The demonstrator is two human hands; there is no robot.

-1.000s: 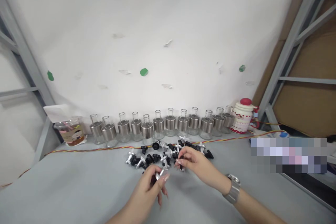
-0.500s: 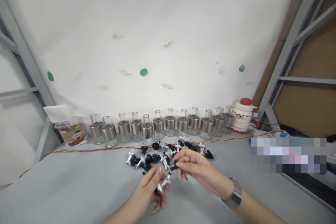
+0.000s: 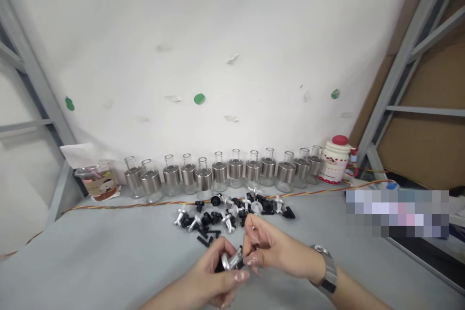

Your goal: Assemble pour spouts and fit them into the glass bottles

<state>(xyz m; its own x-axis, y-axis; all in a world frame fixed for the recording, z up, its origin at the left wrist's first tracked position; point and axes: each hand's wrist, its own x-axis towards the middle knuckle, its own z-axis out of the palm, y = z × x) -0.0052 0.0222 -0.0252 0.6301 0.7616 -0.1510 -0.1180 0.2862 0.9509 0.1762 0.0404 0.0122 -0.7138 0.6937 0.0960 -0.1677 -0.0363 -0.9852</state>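
My left hand (image 3: 214, 276) is closed around a silver pour spout (image 3: 228, 261) low in the middle of the head view. A black stopper shows at the spout's lower left, partly hidden by the fingers. My right hand (image 3: 274, 248) has its thumb and fingers pinched at the spout's tip, on a small black piece (image 3: 240, 264). Whether that piece is fitted to the spout I cannot tell. Just beyond my hands lies a heap of silver spouts (image 3: 227, 223) and black stoppers (image 3: 215, 201). Black strips (image 3: 202, 240) lie at its near edge.
Several glass bottles with metal collars (image 3: 219, 173) stand in a row along the wall. A plastic cup (image 3: 100, 188) is at the left end, a white jar with a red lid (image 3: 331, 164) at the right. A twisted red-yellow wire (image 3: 145, 205) crosses the grey table (image 3: 90, 252).
My right hand has come down and towards me from the heap's edge, bringing the black piece to the spout. My left hand has turned, its thumb now lower.
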